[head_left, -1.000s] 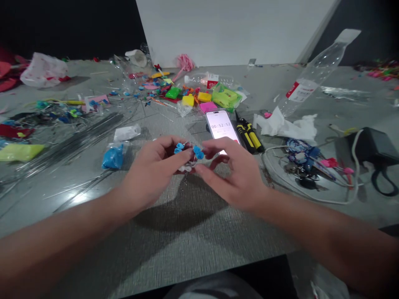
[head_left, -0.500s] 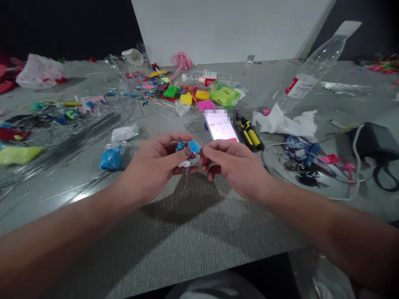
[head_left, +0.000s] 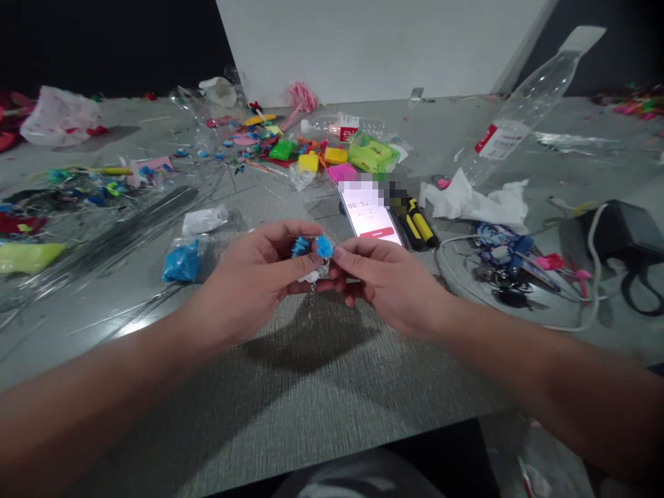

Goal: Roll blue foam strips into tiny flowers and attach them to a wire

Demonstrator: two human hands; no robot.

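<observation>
Between my hands, above the grey table point(head_left: 311, 415), is a small craft piece with a blue flower point(head_left: 324, 247), a second blue part point(head_left: 301, 245) and a twisted silvery stem point(head_left: 311, 299) hanging down. My left hand point(head_left: 259, 266) is closed round it, thumb and fingers pinching below the flowers. The thumb and forefinger of my right hand point(head_left: 386, 277) press together at the right edge of the blue flower. Something white shows under my left thumb.
A phone point(head_left: 366, 214) lies beyond my hands, with yellow-black pliers point(head_left: 418, 225) beside it. Blue clay in a bag point(head_left: 181, 261) is at left. A clear bottle point(head_left: 519, 114) stands at right, near a black adapter point(head_left: 625, 232). Colourful scraps lie behind.
The fingers of my right hand have moved left onto the blue flower, which now looks rounder and more turned toward me. The view has shifted slightly.
</observation>
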